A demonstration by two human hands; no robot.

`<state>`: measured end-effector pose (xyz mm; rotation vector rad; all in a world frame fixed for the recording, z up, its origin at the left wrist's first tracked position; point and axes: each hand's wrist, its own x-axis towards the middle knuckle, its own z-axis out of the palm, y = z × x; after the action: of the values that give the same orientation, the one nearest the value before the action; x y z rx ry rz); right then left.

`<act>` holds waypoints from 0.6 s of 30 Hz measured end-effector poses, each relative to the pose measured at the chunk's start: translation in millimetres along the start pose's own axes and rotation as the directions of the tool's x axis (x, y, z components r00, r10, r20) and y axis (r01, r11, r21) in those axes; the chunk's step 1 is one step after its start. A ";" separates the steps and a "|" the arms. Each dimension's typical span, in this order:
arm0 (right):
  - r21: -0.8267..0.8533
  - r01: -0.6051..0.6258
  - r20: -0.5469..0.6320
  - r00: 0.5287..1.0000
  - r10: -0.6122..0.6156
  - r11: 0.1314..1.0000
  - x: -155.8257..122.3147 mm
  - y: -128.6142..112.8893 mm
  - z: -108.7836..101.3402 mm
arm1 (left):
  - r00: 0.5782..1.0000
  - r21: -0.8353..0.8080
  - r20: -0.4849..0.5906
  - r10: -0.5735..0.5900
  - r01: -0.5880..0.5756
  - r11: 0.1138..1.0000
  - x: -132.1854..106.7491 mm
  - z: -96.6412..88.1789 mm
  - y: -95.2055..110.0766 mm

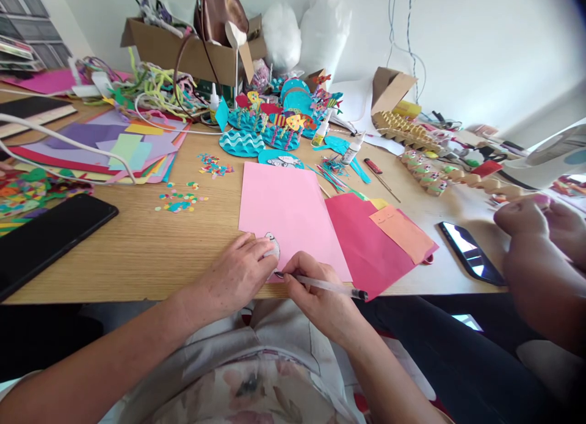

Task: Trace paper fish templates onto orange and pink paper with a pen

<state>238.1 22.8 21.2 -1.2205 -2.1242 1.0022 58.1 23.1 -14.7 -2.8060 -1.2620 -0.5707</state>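
A sheet of pink paper (284, 201) lies at the table's front edge. On its lower left part is a small white fish-shaped paper cutout (273, 246) with a drawn eye. My left hand (240, 271) holds this cutout down on the sheet, fingers closed together and covering much of it. A clear-barrelled pen (327, 284) with a black end is pinched in my right hand (315, 293), its tip down on the pink paper beside the cutout. Under the sheet's right side are red paper (361, 241) and an orange piece (403, 232).
Paper dots (178, 201) and a black phone (55, 241) are on the left. Turquoise fish crafts (242, 142), glue bottles (352, 149) and a cardboard box (160, 55) stand behind. At right, another person's hands (544, 219) are near a second phone (471, 253).
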 end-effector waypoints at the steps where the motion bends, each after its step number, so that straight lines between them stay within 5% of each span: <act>1: -0.006 0.000 0.001 1.000 0.000 1.000 0.0 -0.3 0.2 | 1.000 0.000 -0.001 0.000 0.000 1.000 0.1 -0.1 0.0; 18: -0.025 0.020 0.002 1.000 -0.020 0.999 -0.4 0.5 1.7 | 1.000 0.001 0.010 -0.007 0.007 1.000 0.8 -0.1 0.2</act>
<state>237.4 22.0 19.7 -1.2085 -2.1524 0.9710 58.7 23.5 -14.3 -2.8083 -1.2737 -0.5573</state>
